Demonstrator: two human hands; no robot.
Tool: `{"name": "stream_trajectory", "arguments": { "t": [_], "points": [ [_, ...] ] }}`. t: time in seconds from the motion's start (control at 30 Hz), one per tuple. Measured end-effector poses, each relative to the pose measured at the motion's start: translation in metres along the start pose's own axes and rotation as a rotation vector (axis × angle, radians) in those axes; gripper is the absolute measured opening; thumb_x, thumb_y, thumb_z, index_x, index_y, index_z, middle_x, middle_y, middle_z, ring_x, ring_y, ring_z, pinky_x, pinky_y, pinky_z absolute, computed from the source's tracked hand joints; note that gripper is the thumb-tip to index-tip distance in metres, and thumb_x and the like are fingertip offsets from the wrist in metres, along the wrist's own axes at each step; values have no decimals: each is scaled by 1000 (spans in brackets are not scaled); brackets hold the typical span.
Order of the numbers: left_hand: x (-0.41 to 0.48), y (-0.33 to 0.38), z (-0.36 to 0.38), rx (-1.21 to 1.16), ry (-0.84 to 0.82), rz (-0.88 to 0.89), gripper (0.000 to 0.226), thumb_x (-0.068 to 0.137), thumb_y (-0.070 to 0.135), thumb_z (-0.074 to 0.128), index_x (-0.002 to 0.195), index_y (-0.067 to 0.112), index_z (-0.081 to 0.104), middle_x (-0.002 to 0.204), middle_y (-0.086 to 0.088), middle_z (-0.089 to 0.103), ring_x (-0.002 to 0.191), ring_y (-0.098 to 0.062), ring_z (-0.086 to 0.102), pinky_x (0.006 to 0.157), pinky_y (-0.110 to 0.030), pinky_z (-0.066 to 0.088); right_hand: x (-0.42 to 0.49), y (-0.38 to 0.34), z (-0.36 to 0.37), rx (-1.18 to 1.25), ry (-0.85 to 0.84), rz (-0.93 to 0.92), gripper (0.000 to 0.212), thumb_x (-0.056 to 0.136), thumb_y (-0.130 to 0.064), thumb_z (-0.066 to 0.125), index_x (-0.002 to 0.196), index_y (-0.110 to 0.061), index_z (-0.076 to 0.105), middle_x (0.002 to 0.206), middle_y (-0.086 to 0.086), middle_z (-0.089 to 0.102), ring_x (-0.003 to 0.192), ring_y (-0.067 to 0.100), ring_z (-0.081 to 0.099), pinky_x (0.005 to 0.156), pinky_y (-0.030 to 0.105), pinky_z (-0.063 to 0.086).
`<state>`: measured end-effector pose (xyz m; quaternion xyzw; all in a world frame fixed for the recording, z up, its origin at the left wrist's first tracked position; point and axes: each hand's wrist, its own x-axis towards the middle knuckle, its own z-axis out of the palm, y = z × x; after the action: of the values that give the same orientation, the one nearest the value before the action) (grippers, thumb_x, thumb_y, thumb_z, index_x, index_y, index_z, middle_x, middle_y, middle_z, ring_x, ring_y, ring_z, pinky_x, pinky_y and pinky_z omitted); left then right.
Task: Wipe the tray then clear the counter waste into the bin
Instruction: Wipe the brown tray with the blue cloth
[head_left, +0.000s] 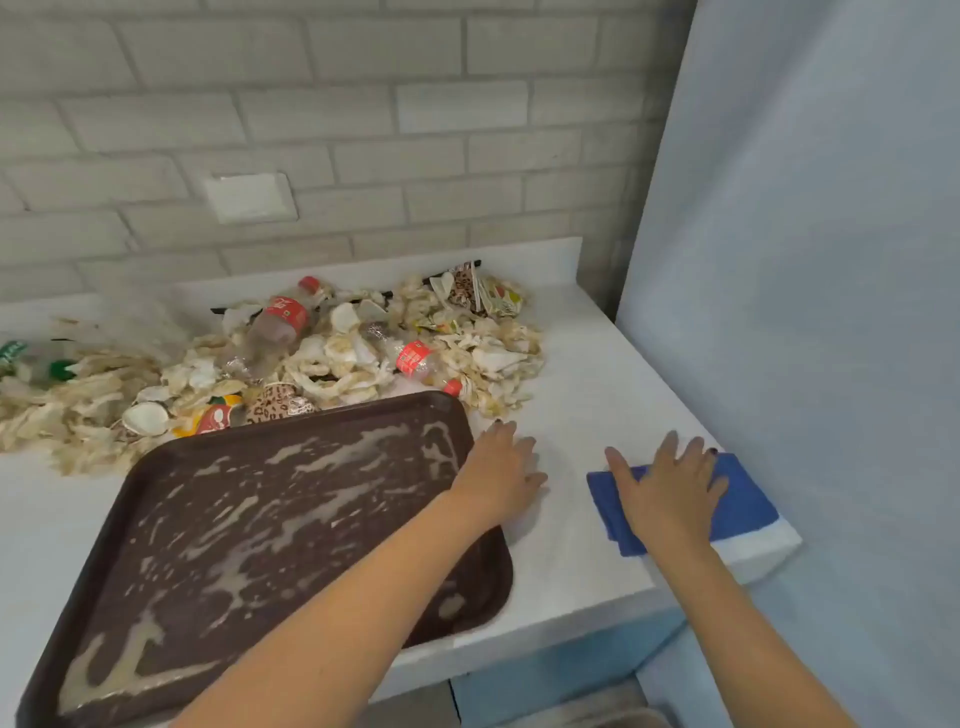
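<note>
A brown tray (249, 519) smeared with pale streaks lies on the white counter (582, 395), its near end past the counter's front edge. My left hand (501, 467) reaches across the tray's right rim, fingers straight, flat on the counter beside it. My right hand (670, 483) lies flat with spread fingers on a folded blue and white cloth (748, 509) at the counter's right front corner. A heap of waste (332, 358) with crumpled paper, plastic bottles with red labels and wrappers covers the counter behind the tray.
A grey brick wall (311, 130) runs behind the counter. A tall pale blue panel (810, 260) closes off the right side. A green-labelled bottle (31, 361) lies at the far left of the heap. No bin is in view.
</note>
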<state>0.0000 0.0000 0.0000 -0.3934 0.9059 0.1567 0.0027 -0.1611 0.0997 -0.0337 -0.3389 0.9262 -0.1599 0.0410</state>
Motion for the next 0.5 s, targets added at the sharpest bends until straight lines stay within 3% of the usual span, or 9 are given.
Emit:
{"name": "stream_trajectory", "arguments": {
  "t": [0.1,0.27,0.37,0.5],
  "points": [
    [20,12,19,142,-56,3,52,102,34,31,146,8,23,155,-18,11,142,-35,10,117,-41,11,0,10,8,-27,-45,184,108,81,-79,26,150,-1,-4,157,22,-6,145,38,-2,116,53,2],
    [36,11,41,223,-183,-55,59,103,37,16,151,11,-6,156,-15,-15,144,-37,-10,118,-47,1,3,12,21,-82,-58,149,117,76,-85,25,149,3,-6,157,23,-6,145,39,-5,117,53,-2],
    [35,9,45,249,-168,-41,58,102,38,13,150,12,-8,156,-15,-17,144,-36,-11,118,-47,0,7,12,20,-133,-76,69,101,85,-75,24,150,-1,-1,158,21,-3,145,37,-3,117,50,-1],
    [36,9,40,212,-168,-35,58,103,37,17,151,10,-1,157,-18,-11,144,-38,-7,118,-47,3,14,8,20,-90,-66,-98,65,100,-46,28,150,-5,19,157,18,13,145,34,11,118,44,8]
  ]
}}
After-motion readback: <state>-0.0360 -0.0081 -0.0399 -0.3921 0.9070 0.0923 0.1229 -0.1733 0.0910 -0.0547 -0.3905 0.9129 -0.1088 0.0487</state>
